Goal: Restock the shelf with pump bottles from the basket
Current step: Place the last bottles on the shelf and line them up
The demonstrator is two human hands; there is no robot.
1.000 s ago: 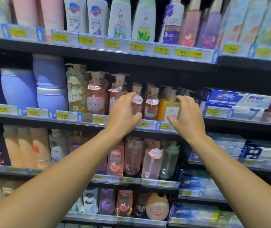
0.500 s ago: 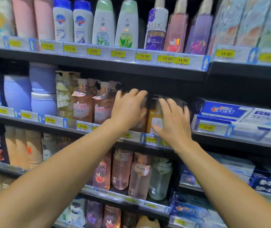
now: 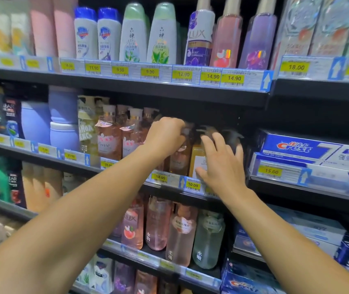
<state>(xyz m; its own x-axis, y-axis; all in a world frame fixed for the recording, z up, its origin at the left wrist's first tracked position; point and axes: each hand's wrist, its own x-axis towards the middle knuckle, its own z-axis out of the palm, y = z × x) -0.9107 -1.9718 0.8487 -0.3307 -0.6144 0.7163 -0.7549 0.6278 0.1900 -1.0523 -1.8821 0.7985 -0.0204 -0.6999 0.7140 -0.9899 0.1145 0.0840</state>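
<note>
Both arms are reaching up to the second black metal shelf (image 3: 169, 188) from the top, where the pump bottles are standing in a row behind yellow price tags. The left hand (image 3: 165, 135) is curling its fingers over the pump head of a brownish-pink translucent pump bottle (image 3: 179, 160), gripping it from above; the fingertips are hidden behind the bottle top, so how tight the grip is remains unclear. The right hand (image 3: 222, 164) is lying with straight, spread fingers flat against the front of an amber-yellow pump bottle with a white label (image 3: 197, 160), pressing on it rather than closing around it. These two bottles are standing side by side, touching or nearly so. Just left of them, two peach-pink pump bottles with floral labels (image 3: 109, 141) are standing upright. Right of the hands, blue-and-white Crest toothpaste boxes (image 3: 300, 147) are lying stacked on the neighbouring shelf
</note>
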